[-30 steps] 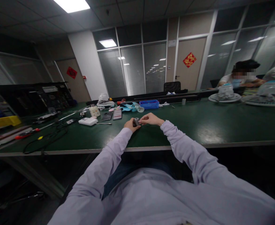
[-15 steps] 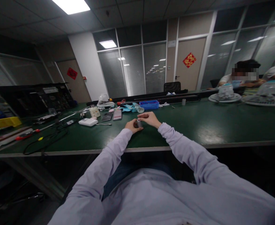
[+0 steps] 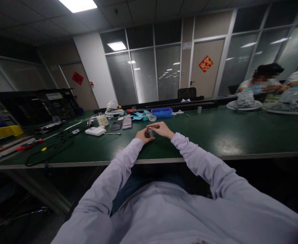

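Note:
Near the front of the green table, my left hand [image 3: 143, 135] is wrapped round a small grey metal cylinder [image 3: 151, 133] that stands upright, its thumb across the near side. From the right, my right hand [image 3: 162, 129] reaches over with fingers and thumb closed at the cylinder's narrow top. Whether a separate small part sits between those fingertips is too small to tell. A similar grey cylinder [image 3: 199, 109] stands farther back on the table, to the right.
Behind my hands lie a blue tray [image 3: 161, 113], light-blue gloves [image 3: 138, 116], a dark phone [image 3: 116, 125] and a white box with a cable [image 3: 95, 131]. A jar [image 3: 102, 119] stands left. Cables and a red-handled tool [image 3: 30, 145] lie farther left. Co-workers sit far right behind white round fixtures [image 3: 244, 103].
My right fingertips have shifted slightly left over the cylinder's top. My left hand and the cylinder stay in nearly the same place.

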Motion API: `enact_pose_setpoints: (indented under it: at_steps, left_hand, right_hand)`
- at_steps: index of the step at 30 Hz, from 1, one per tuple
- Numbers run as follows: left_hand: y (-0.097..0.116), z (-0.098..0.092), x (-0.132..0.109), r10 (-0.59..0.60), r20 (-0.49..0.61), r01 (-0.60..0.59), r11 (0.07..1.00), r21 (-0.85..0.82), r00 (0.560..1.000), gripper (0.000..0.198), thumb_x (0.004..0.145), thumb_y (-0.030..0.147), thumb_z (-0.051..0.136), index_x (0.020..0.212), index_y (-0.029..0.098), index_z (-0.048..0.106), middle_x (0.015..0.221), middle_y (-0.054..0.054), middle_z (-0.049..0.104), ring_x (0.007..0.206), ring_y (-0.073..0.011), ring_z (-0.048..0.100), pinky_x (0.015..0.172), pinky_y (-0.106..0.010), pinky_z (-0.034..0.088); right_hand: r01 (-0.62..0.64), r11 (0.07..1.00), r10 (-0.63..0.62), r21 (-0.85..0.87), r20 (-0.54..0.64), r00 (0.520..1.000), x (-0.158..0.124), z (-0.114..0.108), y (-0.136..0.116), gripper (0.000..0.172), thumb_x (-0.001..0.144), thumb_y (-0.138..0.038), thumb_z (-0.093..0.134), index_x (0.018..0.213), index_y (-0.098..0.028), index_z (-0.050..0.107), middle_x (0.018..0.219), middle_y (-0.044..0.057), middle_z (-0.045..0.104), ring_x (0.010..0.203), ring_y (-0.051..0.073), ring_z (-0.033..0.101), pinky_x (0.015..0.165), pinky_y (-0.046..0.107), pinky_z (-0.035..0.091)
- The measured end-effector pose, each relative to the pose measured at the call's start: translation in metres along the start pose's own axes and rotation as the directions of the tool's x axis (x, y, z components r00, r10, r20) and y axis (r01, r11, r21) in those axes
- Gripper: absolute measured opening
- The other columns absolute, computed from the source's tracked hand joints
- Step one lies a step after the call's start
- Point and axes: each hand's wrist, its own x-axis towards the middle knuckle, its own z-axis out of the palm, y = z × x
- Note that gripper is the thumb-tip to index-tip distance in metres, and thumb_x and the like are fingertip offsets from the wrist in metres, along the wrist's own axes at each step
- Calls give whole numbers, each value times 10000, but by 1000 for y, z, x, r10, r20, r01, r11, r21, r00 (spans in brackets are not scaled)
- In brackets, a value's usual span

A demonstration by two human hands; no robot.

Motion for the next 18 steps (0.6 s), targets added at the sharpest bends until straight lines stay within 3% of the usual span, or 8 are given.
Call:
enact_pose_setpoints:
  at_steps: [9, 14, 18]
  left_hand:
    - [14, -7, -4, 28, -177, -23, 999, 27, 984, 320, 901, 361, 569, 1145, 154, 571, 1111, -76, 621, 977, -203, 616, 853, -422, 520]
    - [18, -12, -4, 44, -211, -36, 998, 43, 977, 283, 903, 365, 564, 1089, 155, 603, 1125, -76, 624, 1017, -208, 606, 894, -439, 499]
    - [15, -11, -1, 32, -208, -25, 999, 36, 978, 273, 907, 354, 561, 1094, 161, 603, 1139, -78, 620, 1014, -205, 606, 888, -431, 506]
  right_hand:
    - [-148, 989, 149, 26, -46, 988, 10, 2, 10, 297, 937, -307, 556, 1195, -159, 556, 1184, 88, 592, 987, 210, 619, 828, 410, 537]
    - [-242, 969, 245, -40, 104, 964, 7, 1, 17, 280, 926, -295, 575, 1164, -148, 574, 1151, 81, 607, 950, 201, 628, 792, 386, 548]
    - [-224, 972, 233, -69, 197, 952, 2, 4, 17, 279, 926, -293, 575, 1163, -146, 572, 1143, 80, 610, 955, 202, 628, 806, 397, 544]
